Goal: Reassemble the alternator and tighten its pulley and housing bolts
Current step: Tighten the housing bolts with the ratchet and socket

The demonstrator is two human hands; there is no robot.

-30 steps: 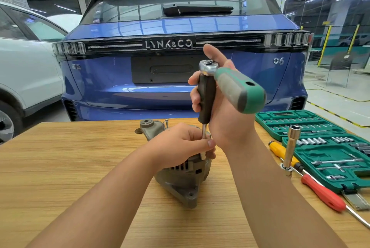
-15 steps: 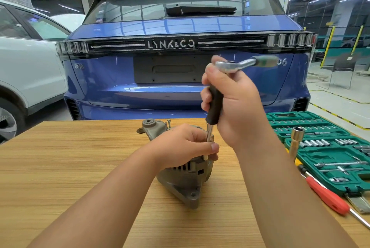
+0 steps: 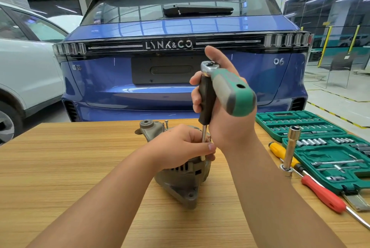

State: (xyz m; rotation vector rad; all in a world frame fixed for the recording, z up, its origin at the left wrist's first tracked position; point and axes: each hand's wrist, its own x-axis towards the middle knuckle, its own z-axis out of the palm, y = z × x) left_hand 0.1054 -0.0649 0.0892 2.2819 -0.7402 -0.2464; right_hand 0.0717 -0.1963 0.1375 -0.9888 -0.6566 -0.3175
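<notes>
Garage bay, wooden table [image 3: 60,167] before a blue car [image 3: 180,87]. At lower centre the alternator [image 3: 180,181] rests on the wood: cast metal, probably heavy and rigid, best steadied by its ribbed body. Left hand [image 3: 180,147] pinches the driver shaft [image 3: 204,143] against it; right hand [image 3: 226,119] wraps the black extension [image 3: 206,101] under the ratchet [image 3: 230,89]. Socket case [image 3: 330,147] sits at right.

The left hand [image 3: 180,147] hides the alternator [image 3: 184,179] top and the extension bar's [image 3: 204,141] tip.
</notes>
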